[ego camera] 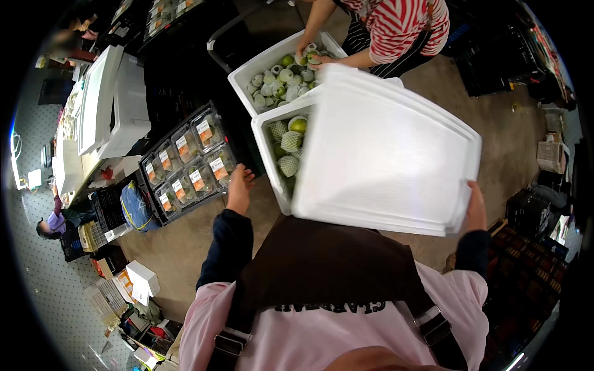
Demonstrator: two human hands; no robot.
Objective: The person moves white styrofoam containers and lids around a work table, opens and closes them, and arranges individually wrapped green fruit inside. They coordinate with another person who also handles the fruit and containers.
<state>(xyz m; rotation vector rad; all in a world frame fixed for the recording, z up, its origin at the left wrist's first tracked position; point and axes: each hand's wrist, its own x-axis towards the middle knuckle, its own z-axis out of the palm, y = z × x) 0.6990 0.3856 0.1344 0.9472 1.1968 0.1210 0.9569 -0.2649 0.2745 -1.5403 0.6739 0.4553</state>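
My right hand (476, 207) grips the right edge of a large white foam box lid (387, 153), which is tilted and slightly blurred. Under its left side stands a white foam box (269, 160) of green round fruit (291, 141) in foam net sleeves; the lid hides the rest of that box. My left hand (240, 188) is empty, fingers apart, between this box and a black crate (147, 190) of clear clamshell packs (196, 179) bearing labels. Beyond, a second foam box (243, 88) holds more sleeved green fruit (283, 76).
Across from me a person in a red-and-white striped top (403, 28) has both hands in the far fruit box. A tall foam box (126, 106) stands at the left. A blue bundle (138, 206) sits beside the black crate. Dark stacked crates (524, 259) are at the right.
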